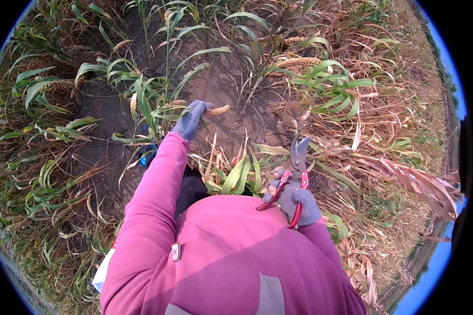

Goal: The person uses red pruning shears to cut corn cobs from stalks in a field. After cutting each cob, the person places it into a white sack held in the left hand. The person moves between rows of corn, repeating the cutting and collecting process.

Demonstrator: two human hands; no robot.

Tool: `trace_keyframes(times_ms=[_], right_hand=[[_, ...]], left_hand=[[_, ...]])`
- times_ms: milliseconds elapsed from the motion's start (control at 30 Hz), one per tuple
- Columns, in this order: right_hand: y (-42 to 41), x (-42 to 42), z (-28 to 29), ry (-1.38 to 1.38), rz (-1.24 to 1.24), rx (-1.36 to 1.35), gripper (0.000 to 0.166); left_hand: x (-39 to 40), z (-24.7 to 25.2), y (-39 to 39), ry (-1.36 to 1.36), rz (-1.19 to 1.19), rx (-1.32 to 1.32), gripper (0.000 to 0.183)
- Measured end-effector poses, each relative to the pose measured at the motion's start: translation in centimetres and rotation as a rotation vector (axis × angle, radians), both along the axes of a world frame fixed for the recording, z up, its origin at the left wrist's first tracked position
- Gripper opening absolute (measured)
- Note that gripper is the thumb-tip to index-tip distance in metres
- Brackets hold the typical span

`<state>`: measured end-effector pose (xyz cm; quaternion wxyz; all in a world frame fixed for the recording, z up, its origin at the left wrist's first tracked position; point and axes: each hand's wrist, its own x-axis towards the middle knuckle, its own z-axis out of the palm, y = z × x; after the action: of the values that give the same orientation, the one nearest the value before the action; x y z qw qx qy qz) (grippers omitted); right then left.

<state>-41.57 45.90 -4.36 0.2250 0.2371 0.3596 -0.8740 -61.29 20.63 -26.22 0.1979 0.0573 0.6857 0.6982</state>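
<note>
My left hand [191,118], in a grey knit glove, reaches forward among green millet leaves. Its fingers lie against a yellowish millet ear [217,111] that sticks out past them; how firmly they close on it is hidden. Just left of the glove, another yellowish bit of millet ear [177,103] shows by an upright green stalk [167,67]. In front of my body on the right, my right hand [299,202] holds red-handled pruning shears [297,165]. Their blades point forward and stand apart. This glove leaves some fingertips bare.
More ripe millet ears [299,62] droop ahead on the right, others [59,84] at the left. Bare brown soil [220,82] lies between the plants. A large dry leaf [418,181] juts in at right. A white bag-like object [104,271] is by my left side.
</note>
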Motion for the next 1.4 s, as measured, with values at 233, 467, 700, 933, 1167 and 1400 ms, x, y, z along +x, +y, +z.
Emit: trace_keyframes(times_ms=[233, 467, 700, 933, 1167, 1400], right_hand=[[-3.2, -8.9, -3.2, 0.337, 0.993, 1.16, 0.066], [-13.5, -13.6, -6.4, 0.795, 1.46, 1.314, 0.071], [-19.6, -15.0, -5.9, 0.871, 1.592, 1.404, 0.07], [-23.1, -14.6, -4.5, 0.854, 1.623, 1.363, 0.067], [-25.3, -15.1, -4.4, 0.888, 1.479, 1.212, 0.066], [-27.2, -17.2, -5.3, 1.027, 1.584, 1.131, 0.06]], left_hand=[[9.2, 3.8, -9.8, -0.589, 0.095, 0.352, 0.021], [13.0, 3.4, -13.3, -0.626, 0.197, 0.44, 0.02], [13.2, 4.9, -15.1, -0.608, 0.132, 0.481, 0.02], [13.5, 4.8, -17.7, -0.554, 0.057, 0.409, 0.024], [17.4, 4.1, -20.7, -0.533, 0.202, 0.345, 0.033], [19.5, 3.3, -20.4, -0.489, 0.559, 0.367, 0.027]])
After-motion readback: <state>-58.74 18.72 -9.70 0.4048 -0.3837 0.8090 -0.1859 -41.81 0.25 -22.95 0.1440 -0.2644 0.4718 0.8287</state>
